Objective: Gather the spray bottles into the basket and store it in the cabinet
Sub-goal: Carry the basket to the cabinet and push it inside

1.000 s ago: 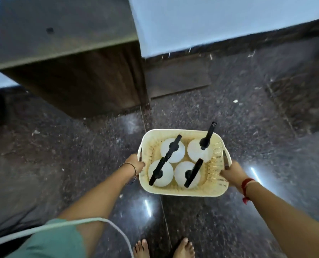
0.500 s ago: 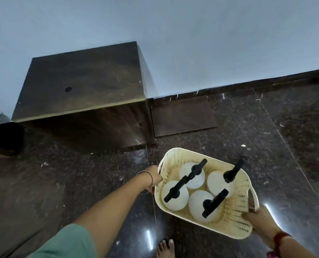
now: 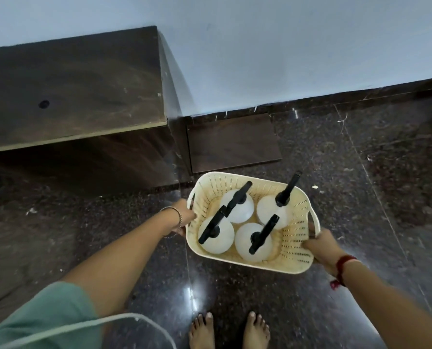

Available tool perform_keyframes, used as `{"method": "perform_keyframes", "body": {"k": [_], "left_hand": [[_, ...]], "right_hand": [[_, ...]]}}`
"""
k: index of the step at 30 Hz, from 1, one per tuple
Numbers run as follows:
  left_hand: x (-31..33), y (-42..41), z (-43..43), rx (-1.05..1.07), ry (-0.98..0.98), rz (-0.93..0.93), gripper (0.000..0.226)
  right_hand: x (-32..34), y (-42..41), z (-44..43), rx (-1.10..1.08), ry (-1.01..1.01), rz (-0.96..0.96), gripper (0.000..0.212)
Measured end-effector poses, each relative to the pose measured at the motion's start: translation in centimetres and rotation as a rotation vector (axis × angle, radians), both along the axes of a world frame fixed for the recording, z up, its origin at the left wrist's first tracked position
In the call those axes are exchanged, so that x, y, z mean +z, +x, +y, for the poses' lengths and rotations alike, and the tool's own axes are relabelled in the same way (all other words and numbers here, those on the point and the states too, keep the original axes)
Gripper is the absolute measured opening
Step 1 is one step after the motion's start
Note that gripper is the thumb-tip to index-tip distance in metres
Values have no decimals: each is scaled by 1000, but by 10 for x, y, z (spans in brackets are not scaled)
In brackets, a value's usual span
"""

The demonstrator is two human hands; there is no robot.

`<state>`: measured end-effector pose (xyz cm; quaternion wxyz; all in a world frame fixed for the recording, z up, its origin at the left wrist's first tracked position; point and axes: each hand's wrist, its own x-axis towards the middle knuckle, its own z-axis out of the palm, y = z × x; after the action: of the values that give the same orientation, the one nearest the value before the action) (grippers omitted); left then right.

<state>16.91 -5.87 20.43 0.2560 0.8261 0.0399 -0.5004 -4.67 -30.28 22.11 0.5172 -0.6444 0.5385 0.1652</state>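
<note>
A cream perforated basket is held above the dark floor, tilted slightly. Inside stand several white spray bottles with black trigger heads, all upright. My left hand grips the basket's left handle. My right hand grips the right handle. The dark wooden cabinet stands to the upper left against the wall, its front face in shadow.
A flat brown wooden panel leans low against the wall just right of the cabinet. The polished dark stone floor spreads to the right. My bare feet are at the bottom edge. A white cord crosses the lower left.
The basket has shifted from right of centre back toward the middle and levelled somewhat. The view rose from the floor to the cabinet top and wall, and both feet show again.
</note>
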Motion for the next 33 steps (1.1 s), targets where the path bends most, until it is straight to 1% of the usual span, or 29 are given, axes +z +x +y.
{"method": "perform_keyframes", "body": {"k": [6,7,8,9,10,11,12,13,14,15,16,18,19,21,24,29,31,33], "left_hand": [[-7,10,-17,52,-20,3,24],[-3,12,-21,82,-44,18,28],[5,15,-25,114,-66,-5,37],[14,20,-27,96,-67,-123,49],[21,26,-29,-25,-31,-332,57],[27,33,-29,-233,52,-618,59],[32,42,-29,-495,167,-916,56],[38,51,-30,-770,293,-1138,55],[43,61,-30,-1016,436,-1234,59],[47,70,-31,-1204,603,-1235,64],[50,78,-33,-1298,760,-1208,67],[54,86,-36,-1323,982,-1147,65],[57,89,-38,-1329,1034,-1126,60],[59,91,-43,-1343,1056,-1118,53],[60,91,-51,-1321,1045,-1090,48],[57,89,-50,-1323,1117,-1081,57],[58,90,-45,-1360,1137,-1098,60],[60,91,-41,-1417,1153,-1119,58]], "right_hand": [[0,7,-23,45,2,-30,38],[-2,6,-27,29,9,-25,36],[-4,5,-30,5,21,-23,34],[-7,3,-32,-26,37,-27,32],[-10,-1,-35,-57,55,-32,33],[-14,-4,-37,-82,76,-43,34],[-17,-7,-39,-105,93,-50,35],[-20,-10,-40,-128,105,-56,36],[-24,-11,-41,-150,114,-61,35],[-27,-13,-41,-170,116,-63,35],[-30,-14,-41,-189,117,-59,36],[-35,-16,-44,-218,123,-45,34],[-37,-17,-45,-229,127,-39,32],[-40,-16,-47,-234,135,-33,29],[-41,-11,-51,-251,116,-29,30],[-39,-6,-54,-260,123,-43,33],[-39,-7,-54,-258,128,-46,35],[-37,-8,-54,-268,143,-51,36]]}}
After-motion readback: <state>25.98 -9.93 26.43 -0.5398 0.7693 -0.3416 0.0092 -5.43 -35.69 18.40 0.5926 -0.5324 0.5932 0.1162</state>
